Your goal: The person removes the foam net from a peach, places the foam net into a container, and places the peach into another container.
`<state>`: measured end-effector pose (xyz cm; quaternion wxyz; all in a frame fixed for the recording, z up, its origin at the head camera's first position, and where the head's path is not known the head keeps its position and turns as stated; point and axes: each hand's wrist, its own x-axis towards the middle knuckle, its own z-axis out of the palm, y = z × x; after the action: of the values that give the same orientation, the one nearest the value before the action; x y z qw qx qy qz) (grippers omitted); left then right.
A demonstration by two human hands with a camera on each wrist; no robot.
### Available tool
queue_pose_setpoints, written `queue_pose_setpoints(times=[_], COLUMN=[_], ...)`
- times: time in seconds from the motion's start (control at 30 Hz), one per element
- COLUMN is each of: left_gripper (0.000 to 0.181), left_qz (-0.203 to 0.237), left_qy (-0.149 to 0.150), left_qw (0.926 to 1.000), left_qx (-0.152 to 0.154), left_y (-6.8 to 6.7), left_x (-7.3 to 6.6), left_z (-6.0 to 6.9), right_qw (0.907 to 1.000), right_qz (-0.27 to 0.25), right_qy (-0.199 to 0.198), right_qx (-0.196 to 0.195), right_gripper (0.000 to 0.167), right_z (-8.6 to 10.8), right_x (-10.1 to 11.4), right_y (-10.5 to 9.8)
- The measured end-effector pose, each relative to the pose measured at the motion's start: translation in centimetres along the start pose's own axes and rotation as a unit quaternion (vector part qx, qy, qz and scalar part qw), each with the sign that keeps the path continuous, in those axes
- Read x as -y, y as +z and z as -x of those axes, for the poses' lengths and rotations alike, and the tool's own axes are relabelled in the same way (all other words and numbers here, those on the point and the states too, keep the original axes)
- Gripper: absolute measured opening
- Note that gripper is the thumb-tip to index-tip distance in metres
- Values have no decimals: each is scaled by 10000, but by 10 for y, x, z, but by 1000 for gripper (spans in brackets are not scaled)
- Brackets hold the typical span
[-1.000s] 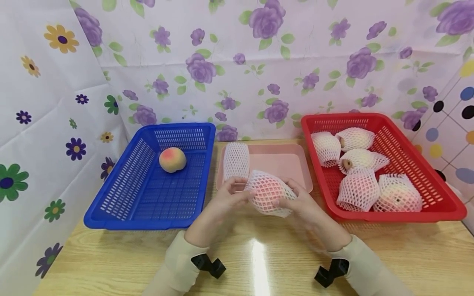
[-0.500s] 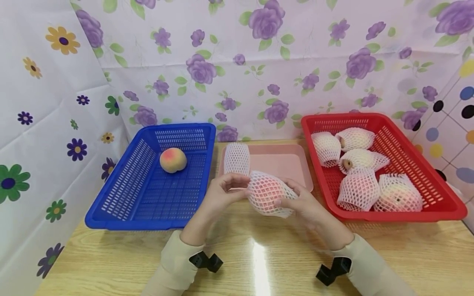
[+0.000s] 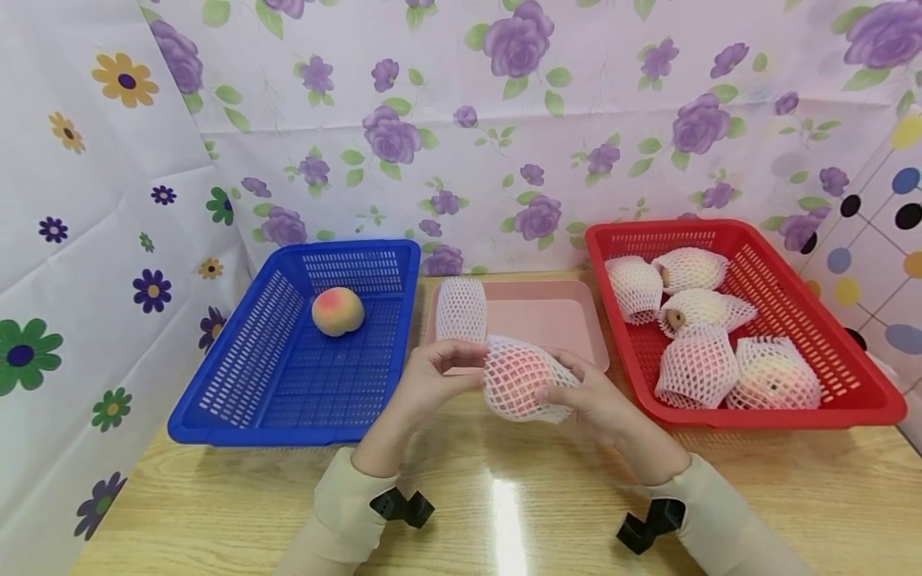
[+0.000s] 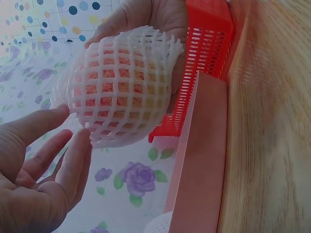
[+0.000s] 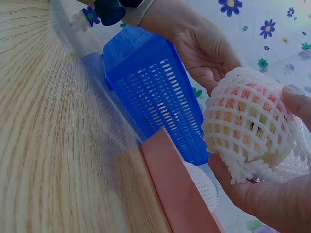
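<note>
Rose-printed cloth [image 3: 490,184] hung behind the wooden counter [image 3: 245,504]. Above it, near the pink tray [image 3: 536,312] along the back edge, the fingers of the right hand [image 3: 594,400] grasped a net-sleeved fruit [image 3: 524,378]; the left hand's [image 3: 426,386] fingertips met its left side, though I couldn't tell whether they pinched.

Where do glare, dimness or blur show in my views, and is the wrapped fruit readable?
Head: glare streak on the table, otherwise bright, wrapped fruit readable; left wrist: dimmer and bluish, fruit clear, flowered cloth behind looking softer; right wrist: also dim, hazy patch beside the blue basket, fruit readable.
</note>
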<state>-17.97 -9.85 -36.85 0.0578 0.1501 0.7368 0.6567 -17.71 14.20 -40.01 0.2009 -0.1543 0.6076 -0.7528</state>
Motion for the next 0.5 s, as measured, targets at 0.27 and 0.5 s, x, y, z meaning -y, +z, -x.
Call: queue_pose_setpoints(times=[0.27, 0.5], left_gripper=[56, 63], left_qz=[-24, -16], left_qy=[-87, -152], left_qw=[9975, 9960], left_qx=[701, 878], left_y=[-1, 0], left_x=[1, 1], left_z=[1, 2], right_qw=[9999, 9994], right_qz=[12, -106], right_qy=[-86, 43], right_qx=[-62, -331], right_gripper=[63, 63], right_z=[0, 1], right_x=[-4, -3], right_y=[0, 3])
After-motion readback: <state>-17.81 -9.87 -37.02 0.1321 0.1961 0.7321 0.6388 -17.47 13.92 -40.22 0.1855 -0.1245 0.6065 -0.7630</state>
